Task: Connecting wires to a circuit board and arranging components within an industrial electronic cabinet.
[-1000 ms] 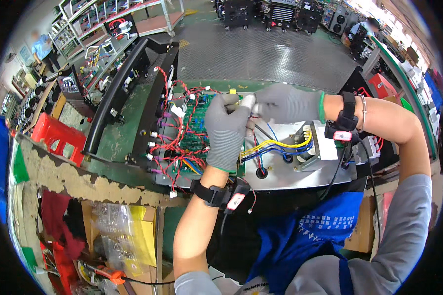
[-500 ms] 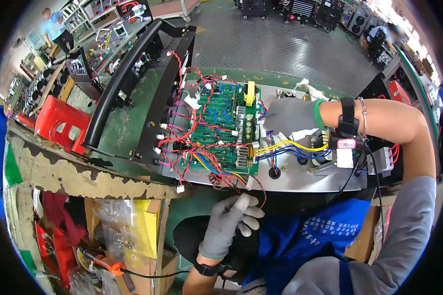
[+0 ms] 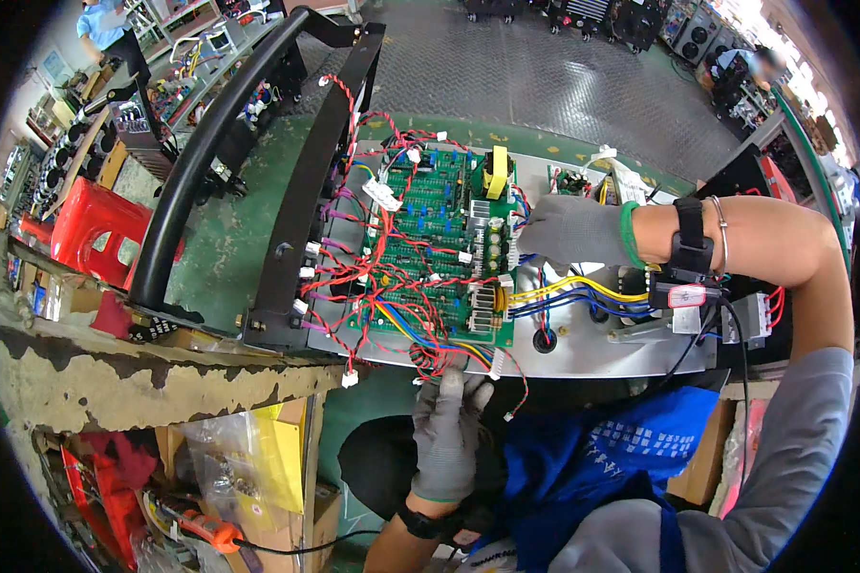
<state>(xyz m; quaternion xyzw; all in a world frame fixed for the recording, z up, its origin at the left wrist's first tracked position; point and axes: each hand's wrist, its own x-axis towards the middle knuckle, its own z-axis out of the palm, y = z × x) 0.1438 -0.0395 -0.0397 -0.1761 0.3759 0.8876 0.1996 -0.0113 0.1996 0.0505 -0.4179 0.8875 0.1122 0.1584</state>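
A green circuit board lies on a grey metal plate, crossed by twisted red wires with white connectors. My right hand, in a grey glove, is closed at the board's right edge, next to a row of white connectors; its fingertips and whatever they hold are hidden. At the plate's near edge is my left hand, also gloved, fingers pointing up and drawn together by a bundle of red wires. What sits between those fingers is not visible. Yellow wires and blue wires run right from the board.
A black bar handle and a black panel stand left of the board. Further left are a red stool and a worn bench edge. An orange-handled tool lies below. Two people are in the background.
My left hand has moved up to the plate's near edge, and its fingers have drawn together. The right hand stays by the board's right edge. The view has shifted slightly.
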